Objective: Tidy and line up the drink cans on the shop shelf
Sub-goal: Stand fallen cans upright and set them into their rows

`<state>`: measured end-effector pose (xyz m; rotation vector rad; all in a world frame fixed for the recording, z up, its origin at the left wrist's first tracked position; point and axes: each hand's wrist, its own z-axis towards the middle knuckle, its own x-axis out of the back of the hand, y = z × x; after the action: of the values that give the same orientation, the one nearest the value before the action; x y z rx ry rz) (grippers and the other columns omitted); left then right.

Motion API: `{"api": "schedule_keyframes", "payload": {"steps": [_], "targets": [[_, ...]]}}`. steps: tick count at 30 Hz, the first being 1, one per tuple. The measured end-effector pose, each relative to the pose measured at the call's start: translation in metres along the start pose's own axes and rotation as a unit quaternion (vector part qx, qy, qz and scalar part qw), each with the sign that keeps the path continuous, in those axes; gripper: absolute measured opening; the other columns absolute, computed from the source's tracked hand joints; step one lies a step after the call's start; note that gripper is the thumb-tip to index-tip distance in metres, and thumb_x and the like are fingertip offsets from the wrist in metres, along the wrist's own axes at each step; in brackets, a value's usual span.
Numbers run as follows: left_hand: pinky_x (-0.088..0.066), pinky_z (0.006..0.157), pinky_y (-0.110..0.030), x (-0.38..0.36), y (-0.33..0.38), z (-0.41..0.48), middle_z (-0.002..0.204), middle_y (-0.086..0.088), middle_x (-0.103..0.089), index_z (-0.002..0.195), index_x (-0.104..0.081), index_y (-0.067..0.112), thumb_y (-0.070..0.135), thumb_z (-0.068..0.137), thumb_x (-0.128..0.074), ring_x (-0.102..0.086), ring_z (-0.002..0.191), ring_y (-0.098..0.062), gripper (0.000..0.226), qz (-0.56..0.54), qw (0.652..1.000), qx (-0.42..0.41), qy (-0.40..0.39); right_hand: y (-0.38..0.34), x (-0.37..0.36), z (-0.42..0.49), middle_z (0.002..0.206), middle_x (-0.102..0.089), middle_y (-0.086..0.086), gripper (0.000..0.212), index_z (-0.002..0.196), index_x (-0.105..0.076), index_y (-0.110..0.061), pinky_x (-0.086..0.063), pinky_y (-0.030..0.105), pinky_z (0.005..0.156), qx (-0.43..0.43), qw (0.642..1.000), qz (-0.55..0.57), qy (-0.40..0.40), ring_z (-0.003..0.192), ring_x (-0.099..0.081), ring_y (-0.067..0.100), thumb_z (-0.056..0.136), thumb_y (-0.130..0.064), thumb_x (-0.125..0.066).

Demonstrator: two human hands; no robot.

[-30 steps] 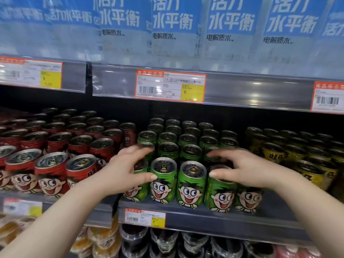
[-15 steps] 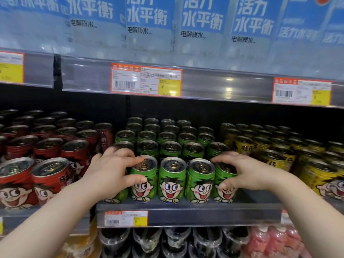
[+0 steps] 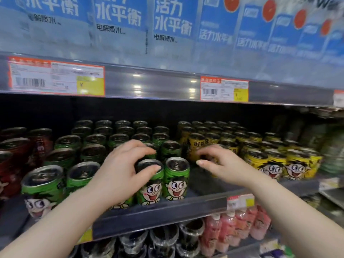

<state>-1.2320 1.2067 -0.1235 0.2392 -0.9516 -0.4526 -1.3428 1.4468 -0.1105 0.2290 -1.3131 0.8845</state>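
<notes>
Green cartoon-face cans fill the middle of the shelf [image 3: 167, 214] in rows. My left hand [image 3: 121, 170] arches over a front-row green can [image 3: 149, 190], fingers behind its top and thumb on its near rim. Another green can [image 3: 176, 183] stands touching it on the right. My right hand [image 3: 225, 166] hovers with its fingers spread in front of the yellow cans [image 3: 268, 164] and holds nothing. It hides part of a yellow can. Bare shelf shows between the green and yellow blocks.
Red cans [image 3: 16, 148] stand at the left. The rail of the shelf above [image 3: 149, 84] with price tags hangs low over the cans, under blue-labelled bottles [image 3: 119, 15]. Pink bottles [image 3: 242, 226] and clear cups sit on the shelf below.
The view has swung right. Both hands slid rightward along the front row. My right hand left the green cans and now sits by the yellow ones.
</notes>
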Motion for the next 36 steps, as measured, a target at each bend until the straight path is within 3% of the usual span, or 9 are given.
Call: {"api": "schedule_keyframes", "payload": {"steps": [2, 5, 9, 14, 20, 24, 27, 33, 36], "targets": [[-0.041, 0.094, -0.029, -0.016, 0.019, 0.015, 0.110, 0.016, -0.049, 0.114, -0.062, 0.029, 0.067, 0.067, -0.039, -0.050, 0.110, -0.009, 0.065, -0.020, 1.000, -0.006, -0.009, 0.025, 0.017, -0.004, 0.123, -0.059, -0.002, 0.032, 0.118, -0.062, -0.018, -0.033, 0.013, 0.091, -0.022, 0.999, -0.033, 0.019, 0.114, -0.053, 0.010, 0.089, -0.029, -0.059], [-0.038, 0.098, -0.024, -0.044, 0.050, 0.042, 0.119, 0.012, -0.049, 0.122, -0.056, 0.029, 0.060, 0.074, -0.052, -0.047, 0.116, -0.009, 0.058, -0.024, 0.998, -0.016, -0.047, 0.069, 0.042, -0.009, 0.123, -0.061, 0.000, 0.033, 0.117, -0.062, -0.021, -0.039, 0.019, 0.092, -0.066, 0.994, -0.085, 0.019, 0.112, -0.056, 0.014, 0.086, -0.030, -0.063], [-0.036, 0.104, -0.032, -0.098, 0.086, 0.084, 0.135, 0.001, -0.044, 0.134, -0.042, 0.030, 0.049, 0.079, -0.061, -0.043, 0.125, -0.019, 0.062, 0.020, 0.994, 0.012, -0.106, 0.123, 0.067, -0.013, 0.133, -0.050, 0.000, 0.059, 0.132, -0.046, -0.032, -0.039, 0.032, 0.102, -0.105, 0.975, -0.188, -0.057, 0.124, -0.047, 0.020, 0.079, -0.050, -0.062], [-0.040, 0.102, -0.033, -0.163, 0.108, 0.129, 0.141, -0.002, -0.043, 0.137, -0.036, 0.031, 0.055, 0.075, -0.063, -0.044, 0.126, -0.023, 0.071, 0.044, 0.976, 0.132, -0.168, 0.169, 0.077, -0.008, 0.144, -0.040, -0.001, 0.083, 0.142, -0.028, -0.037, -0.031, 0.032, 0.107, -0.040, 0.954, -0.269, -0.124, 0.131, -0.038, 0.022, 0.071, -0.066, -0.060], [-0.040, 0.100, -0.025, -0.194, 0.114, 0.144, 0.137, 0.008, -0.046, 0.133, -0.042, 0.036, 0.045, 0.078, -0.066, -0.047, 0.120, -0.014, 0.061, -0.076, 0.965, 0.214, -0.134, 0.198, 0.080, -0.001, 0.145, -0.039, -0.004, 0.087, 0.141, -0.029, -0.036, -0.030, 0.036, 0.110, 0.071, 0.962, -0.236, -0.118, 0.134, -0.033, 0.020, 0.067, -0.068, -0.062], [-0.038, 0.087, -0.014, -0.185, 0.120, 0.139, 0.122, 0.010, -0.051, 0.130, -0.050, 0.025, 0.025, 0.078, -0.071, -0.049, 0.109, -0.007, 0.056, -0.101, 0.961, 0.230, -0.118, 0.200, 0.077, 0.003, 0.136, -0.047, -0.007, 0.081, 0.137, -0.037, -0.035, -0.035, 0.029, 0.105, 0.129, 0.971, -0.173, -0.098, 0.127, -0.040, 0.014, 0.067, -0.067, -0.063], [-0.039, 0.095, -0.018, -0.170, 0.117, 0.129, 0.129, 0.006, -0.053, 0.131, -0.050, 0.018, 0.015, 0.073, -0.076, -0.050, 0.114, -0.006, 0.063, -0.140, 0.950, 0.243, -0.139, 0.189, 0.064, 0.006, 0.131, -0.045, -0.008, 0.070, 0.132, -0.042, -0.038, -0.038, 0.024, 0.100, 0.149, 0.981, -0.077, -0.098, 0.122, -0.045, 0.012, 0.070, -0.059, -0.066], [-0.043, 0.101, -0.026, -0.143, 0.108, 0.104, 0.126, 0.014, -0.055, 0.111, -0.054, 0.042, 0.017, 0.067, -0.073, -0.054, 0.114, -0.001, 0.055, -0.213, 0.924, 0.241, -0.205, 0.170, 0.032, 0.011, 0.146, -0.028, -0.002, 0.080, 0.139, -0.029, -0.038, -0.040, 0.028, 0.103, 0.134, 0.983, 0.020, -0.124, 0.127, -0.042, 0.019, 0.071, -0.059, -0.066], [-0.037, 0.101, -0.018, -0.143, 0.112, 0.098, 0.136, 0.013, -0.041, 0.123, -0.044, 0.044, 0.017, 0.071, -0.067, -0.044, 0.122, -0.002, 0.063, -0.162, 0.937, 0.220, -0.219, 0.172, 0.036, 0.014, 0.144, -0.030, -0.005, 0.081, 0.140, -0.029, -0.039, -0.040, 0.028, 0.103, 0.131, 0.980, 0.024, -0.146, 0.127, -0.042, 0.016, 0.070, -0.058, -0.067]]}}
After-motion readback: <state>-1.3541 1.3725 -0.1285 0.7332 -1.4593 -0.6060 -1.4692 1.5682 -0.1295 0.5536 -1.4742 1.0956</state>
